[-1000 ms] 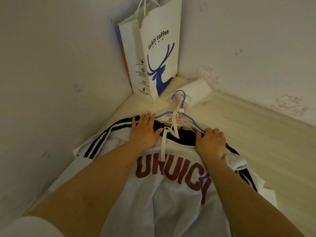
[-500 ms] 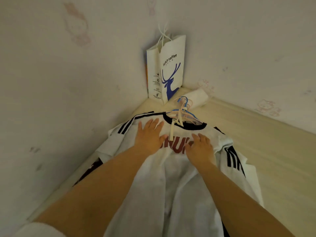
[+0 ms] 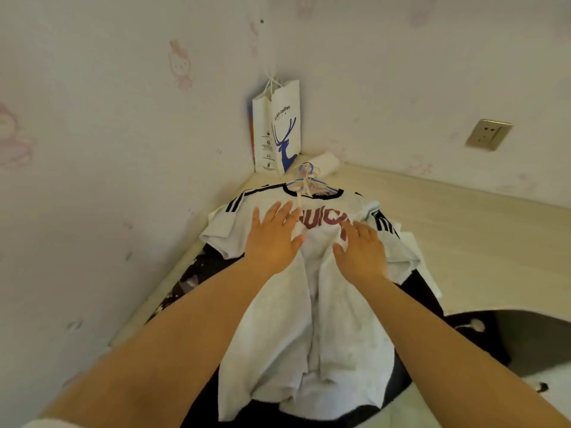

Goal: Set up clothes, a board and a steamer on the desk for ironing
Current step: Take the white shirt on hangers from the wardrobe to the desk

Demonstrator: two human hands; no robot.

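A white T-shirt (image 3: pixel 309 329) with black shoulder stripes and dark red letters lies on top of a pile of clothes on the pale wooden desk (image 3: pixel 463 236). A bunch of blue and pink hangers (image 3: pixel 306 180) sticks out of its collar. My left hand (image 3: pixel 273 237) lies flat on the shirt's chest, fingers straight and spread. My right hand (image 3: pixel 360 251) rests on the cloth beside it, fingers loosely bent over a fold. Dark clothing (image 3: pixel 197 273) shows beneath the shirt. No board or steamer is in view.
A white paper coffee bag (image 3: pixel 278 131) with a blue deer stands in the corner of the walls. A rolled white cloth (image 3: pixel 326 160) lies beside it. A wall socket (image 3: pixel 488 134) sits at the right. The desk's curved front edge (image 3: pixel 494 308) is at lower right.
Both hands have slid from the collar down the shirt's chest toward me. The right hand let go of the hanger. The camera has pulled back from the corner.
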